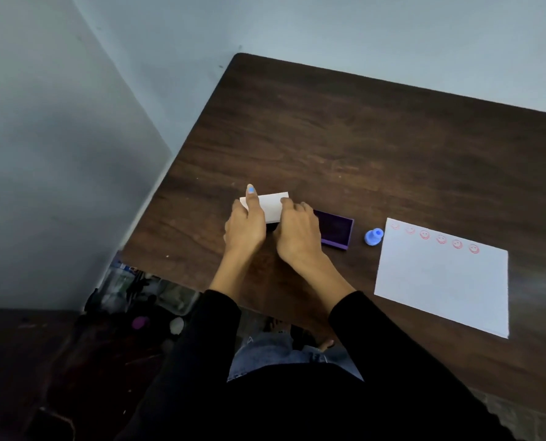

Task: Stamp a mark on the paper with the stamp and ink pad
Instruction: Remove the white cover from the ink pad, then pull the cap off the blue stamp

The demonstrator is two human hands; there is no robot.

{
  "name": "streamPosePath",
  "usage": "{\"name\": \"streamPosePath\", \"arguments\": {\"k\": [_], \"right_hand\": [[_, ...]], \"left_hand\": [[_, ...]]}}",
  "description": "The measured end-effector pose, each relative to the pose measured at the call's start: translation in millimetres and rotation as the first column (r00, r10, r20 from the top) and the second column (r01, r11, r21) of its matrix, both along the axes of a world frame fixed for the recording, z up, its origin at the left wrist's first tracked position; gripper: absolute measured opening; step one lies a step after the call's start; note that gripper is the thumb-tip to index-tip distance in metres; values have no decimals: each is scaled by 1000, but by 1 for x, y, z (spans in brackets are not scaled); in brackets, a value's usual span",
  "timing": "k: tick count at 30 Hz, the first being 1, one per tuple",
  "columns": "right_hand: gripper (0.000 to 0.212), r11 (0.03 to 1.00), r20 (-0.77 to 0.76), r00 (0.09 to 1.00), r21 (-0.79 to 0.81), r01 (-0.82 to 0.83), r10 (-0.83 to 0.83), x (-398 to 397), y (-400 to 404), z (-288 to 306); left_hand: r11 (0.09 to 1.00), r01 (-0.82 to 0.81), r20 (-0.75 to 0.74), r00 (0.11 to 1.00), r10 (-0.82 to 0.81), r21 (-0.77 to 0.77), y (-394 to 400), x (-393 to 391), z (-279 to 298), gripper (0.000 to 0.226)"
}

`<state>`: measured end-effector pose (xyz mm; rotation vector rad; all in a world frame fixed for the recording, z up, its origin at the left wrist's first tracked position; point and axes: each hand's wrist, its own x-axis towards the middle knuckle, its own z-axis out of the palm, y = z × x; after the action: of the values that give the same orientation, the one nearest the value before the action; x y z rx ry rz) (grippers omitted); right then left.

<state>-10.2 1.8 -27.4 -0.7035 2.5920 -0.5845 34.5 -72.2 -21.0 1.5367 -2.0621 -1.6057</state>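
A purple ink pad (337,230) lies open on the dark wooden table (361,148). Just left of it a white rectangular lid (270,206) stands tilted up, and both hands grip it. My left hand (244,226) holds its left edge with one finger stretched along the top. My right hand (297,235) holds its right edge and hides part of the pad. A small blue stamp (373,237) stands upright between the pad and the white paper (440,281). Neither hand touches it. Along the paper's top edge runs a row of several red smiley marks (441,239).
The table's left edge (157,198) runs close to my left hand, with a grey wall beyond it. Cluttered items (138,291) lie on the floor below the near-left corner. My black sleeves and jeans fill the bottom of the view.
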Motion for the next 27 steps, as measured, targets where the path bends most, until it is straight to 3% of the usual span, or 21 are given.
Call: {"name": "streamPosePath", "arguments": {"k": [5,8,11,14,17,20,27], "right_hand": [[55,992,-1,995,81,-96,97,5,-4,-13],[58,994,14,995,58,-96,96,3,-1,-11],[53,997,-56,998,-76,6,-10,-10,11,-1],[48,948,-155,962,-265,179,-225,-31,35,11],[47,830,-120,891,-434,350,-439,-49,69,14],[43,751,-10,847,-468,466,-532,-57,103,4],[50,798,121,851,-299,523,-512,-55,139,-18]], "left_hand": [[998,36,213,977,-24,-52,-1,8,-9,70],[996,55,248,968,-35,-74,-1,7,-8,66],[987,92,229,972,-60,-131,2,-3,-6,63],[962,163,73,986,-150,-221,13,-17,-3,62],[885,373,-24,918,-395,-279,35,-34,-1,59],[755,580,38,800,-599,-305,60,-46,-4,61],[532,726,159,644,-749,-436,101,-58,-13,61]]}}
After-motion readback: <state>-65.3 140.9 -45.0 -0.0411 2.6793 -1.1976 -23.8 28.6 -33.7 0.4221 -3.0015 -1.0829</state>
